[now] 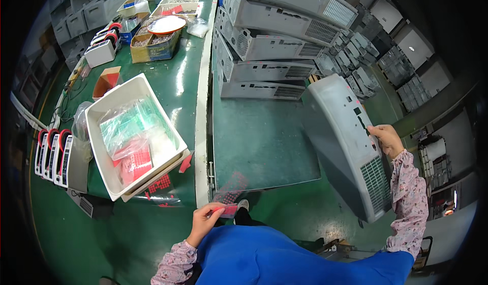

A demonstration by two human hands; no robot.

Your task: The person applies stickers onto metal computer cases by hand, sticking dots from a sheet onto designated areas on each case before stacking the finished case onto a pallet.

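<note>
My right hand grips the edge of a large grey casing with port cutouts and a vent grille, held tilted at the right. Low in the middle, my left hand pinches a strip of red stickers on clear backing; its translucent upper part reaches over the front edge of the dark work surface. Several similar grey casings are stacked at the far end of that surface. Left of my left hand, a white bin holds green sheets and red sticker sheets in clear plastic.
A long green table runs along the left, carrying a cardboard box with a white plate on it. Small white devices with red rings stand at its left edge. More grey casings are piled on the floor at the right.
</note>
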